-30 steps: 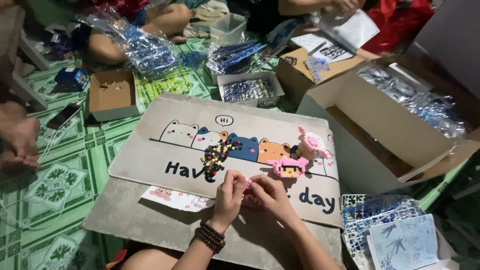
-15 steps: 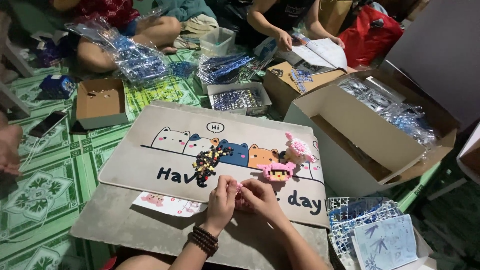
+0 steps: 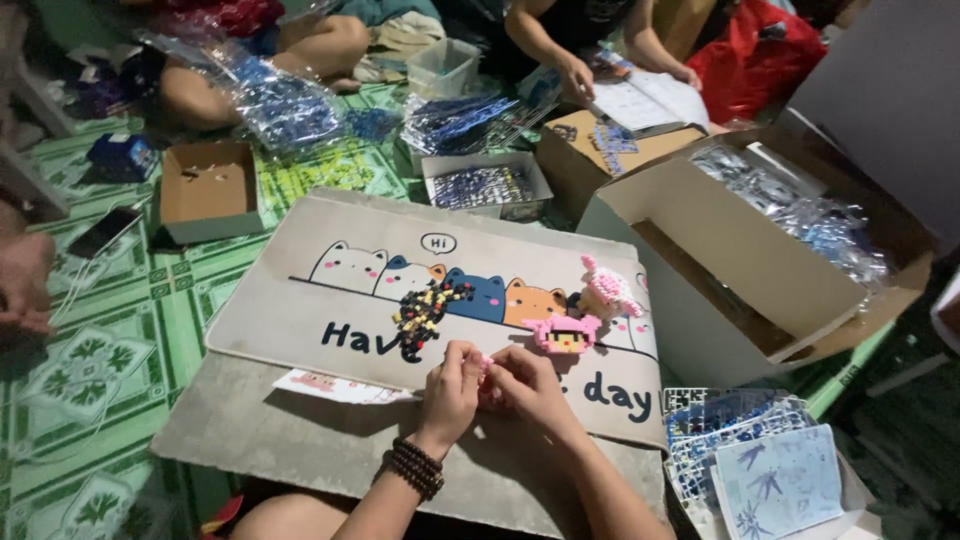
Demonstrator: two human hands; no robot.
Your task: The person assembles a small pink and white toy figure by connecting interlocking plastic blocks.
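My left hand (image 3: 452,385) and my right hand (image 3: 528,385) meet fingertip to fingertip over a beige mat (image 3: 300,300) printed with cartoon cats. Between the fingers sits a small pink piece (image 3: 486,368), mostly hidden. A beaded bracelet (image 3: 412,468) circles my left wrist. Just beyond my hands lie a pink block figure (image 3: 565,335), a pink-and-white block figure (image 3: 607,292) and a dark multicoloured cluster of small blocks (image 3: 425,312). A printed paper sheet (image 3: 335,386) lies on the mat to the left of my left hand.
A large open cardboard box (image 3: 720,260) with plastic bags stands right of the mat. Blue plastic part frames and a leaflet (image 3: 770,480) lie at lower right. A small brown box (image 3: 205,190), trays and bags of parts sit beyond. Other people sit at the far side; someone's hand (image 3: 25,285) shows at left.
My hands stay together on the small pink piece, fingers shifting slightly. The view has swung a little, bringing the people at the far side more into sight.
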